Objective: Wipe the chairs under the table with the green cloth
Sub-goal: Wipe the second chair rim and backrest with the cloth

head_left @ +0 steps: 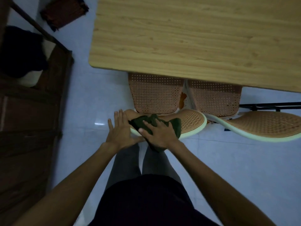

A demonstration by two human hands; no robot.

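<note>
Two orange woven chairs are tucked under the light wooden table (187, 38). The left chair (192, 121) has its backrest top just in front of me, and the right chair (267, 126) stands beside it. A dark green cloth (176, 126) lies draped over the left chair's backrest top. My right hand (158, 132) presses flat on the cloth, fingers spread. At the backrest's left end rests my left hand (119, 129), fingers apart, touching the cloth's left edge. The seats show under the table edge.
Dark wooden furniture (32, 128) runs along the left with a black item on it. A dark red cloth (64, 12) lies on the pale tiled floor at the far left. A black metal bar (268, 106) sticks out at the right. My legs stand right behind the left chair.
</note>
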